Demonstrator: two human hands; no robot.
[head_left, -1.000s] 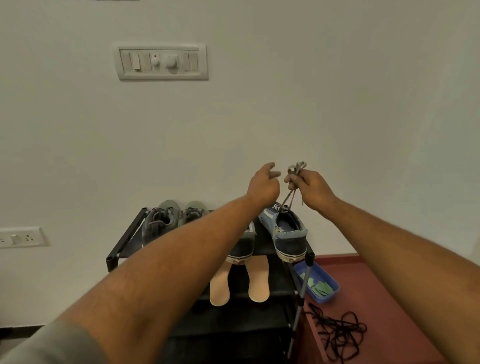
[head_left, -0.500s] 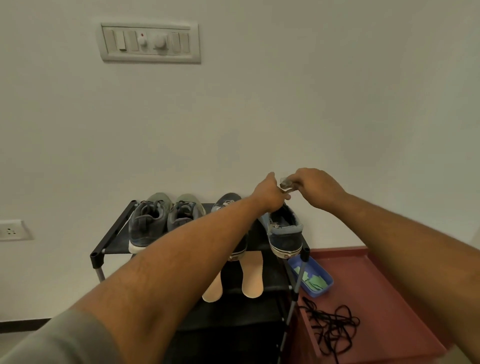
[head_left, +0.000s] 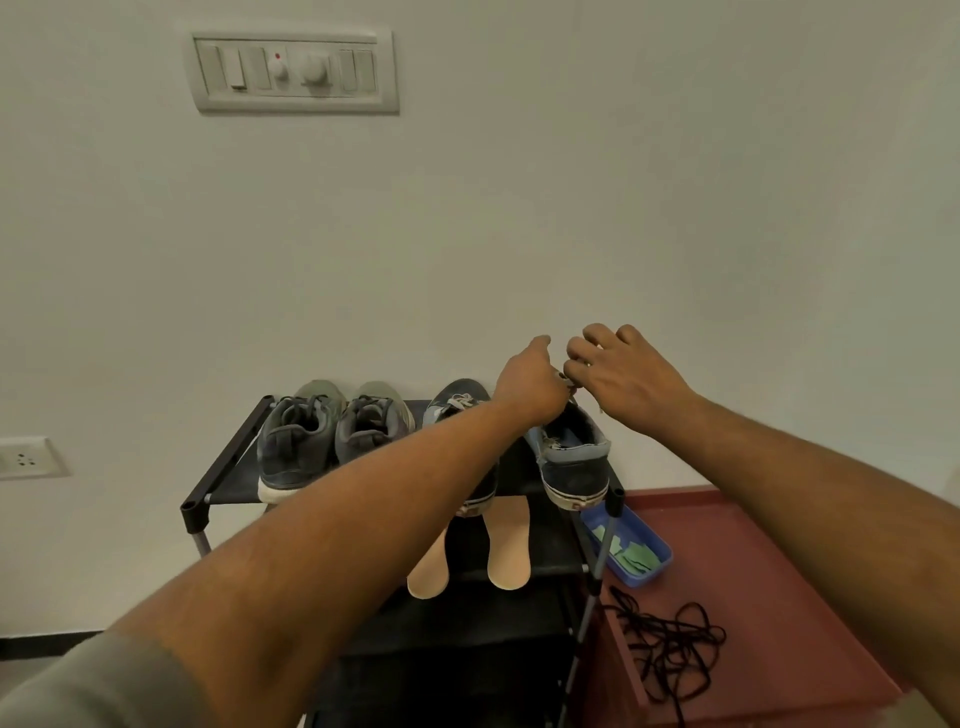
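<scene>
Right hand (head_left: 621, 387), lace (head_left: 570, 386) now nearer shoe (head_left: 574, 460)

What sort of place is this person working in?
Most likely a home entryway or hallway: a black fabric-shelved shoe rack stands against a plain wall, holding dark grey lace-up sneakers and a blue canvas shoe, with a white wall switch panel above.

Left hand (head_left: 530, 387) and right hand (head_left: 626, 382) pinching shoelace (head_left: 567, 383), blue sneaker (head_left: 574, 462) on rack (head_left: 228, 480)
</scene>
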